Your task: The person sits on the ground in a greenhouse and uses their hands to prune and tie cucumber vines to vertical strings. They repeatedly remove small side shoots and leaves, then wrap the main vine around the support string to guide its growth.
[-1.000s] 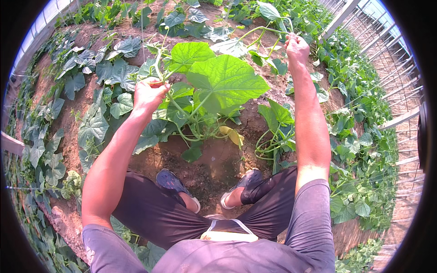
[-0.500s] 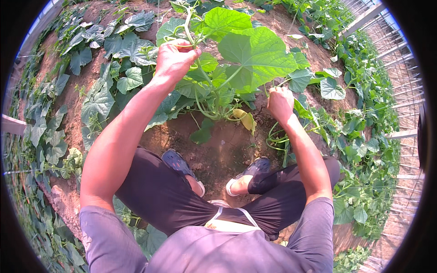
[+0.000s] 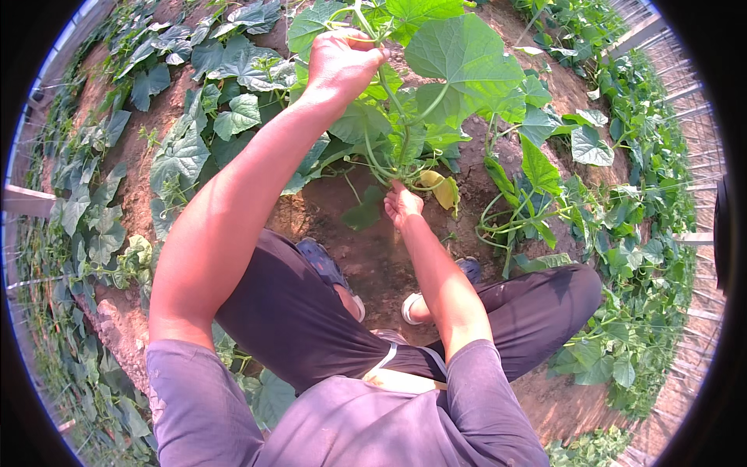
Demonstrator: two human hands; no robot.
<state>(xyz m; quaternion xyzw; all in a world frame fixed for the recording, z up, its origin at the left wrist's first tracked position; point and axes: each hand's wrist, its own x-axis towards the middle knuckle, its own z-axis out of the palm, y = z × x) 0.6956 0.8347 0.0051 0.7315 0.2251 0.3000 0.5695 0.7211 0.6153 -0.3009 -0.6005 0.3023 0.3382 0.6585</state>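
Note:
My left hand (image 3: 346,66) is raised at the top of the view, its fingers closed around the upper stem of a leafy green vine (image 3: 398,109) that looks like a cucumber plant. Broad leaves (image 3: 465,68) spread from the stem to the right of that hand. Down at the plant's base, my right hand (image 3: 403,204) has its fingers pressed together against the low stems; whatever they pinch is too small to make out. A yellowed leaf (image 3: 445,191) hangs just right of those fingers, and a dark green leaf (image 3: 362,212) lies to their left.
Neighbouring vines (image 3: 187,159) cover the bed on the left, and more (image 3: 615,233) line the right. Curled cut-looking stems (image 3: 498,226) stand right of my right arm. Bare soil (image 3: 366,249) lies between my shoes (image 3: 323,263). A pale post (image 3: 31,202) is at far left.
My right hand has left the stems on the right and come in to the vine's base. The left hand keeps its hold on the upper stem. The view has shifted slightly.

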